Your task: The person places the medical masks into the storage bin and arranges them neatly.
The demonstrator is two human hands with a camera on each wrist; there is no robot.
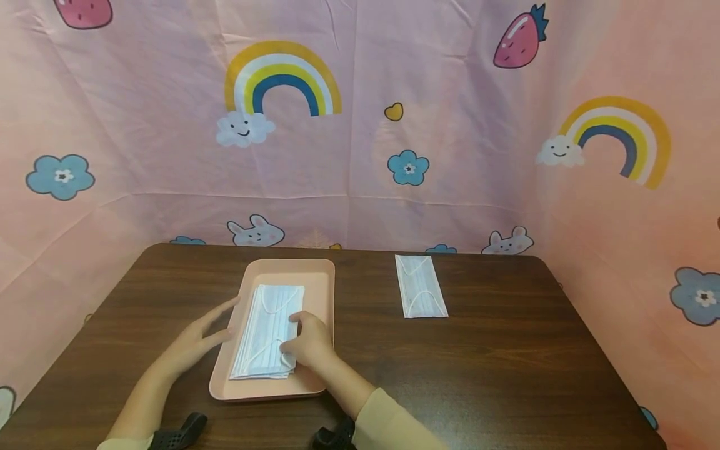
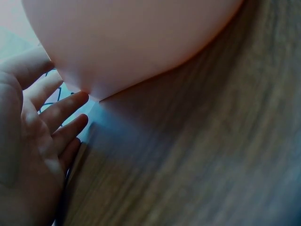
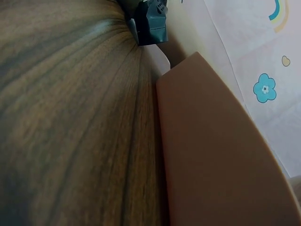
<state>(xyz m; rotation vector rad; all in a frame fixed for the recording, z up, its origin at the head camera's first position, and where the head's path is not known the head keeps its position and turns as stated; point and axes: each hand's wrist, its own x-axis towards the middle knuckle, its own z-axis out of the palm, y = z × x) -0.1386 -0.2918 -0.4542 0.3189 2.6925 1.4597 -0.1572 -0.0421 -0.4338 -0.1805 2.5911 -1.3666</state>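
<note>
both hands at the mask stack (image 1: 269,331) in the pink tray (image 1: 323,278)
right hand (image 1: 310,342) rests on the stack's near right edge, fingers curled over it; left hand (image 1: 198,337) lies at the tray's left rim, fingers straight and spread. a single mask (image 1: 420,286) lies apart on the table (image 1: 506,362), right of the tray

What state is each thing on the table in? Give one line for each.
Mask stack: lying flat in the tray, right hand on top.
Tray: flat on the table, holding the stack.
Single mask: flat on the table, right of the tray, untouched.
Left hand: open, at the tray's left edge.
Right hand: fingers curled on the stack.
</note>
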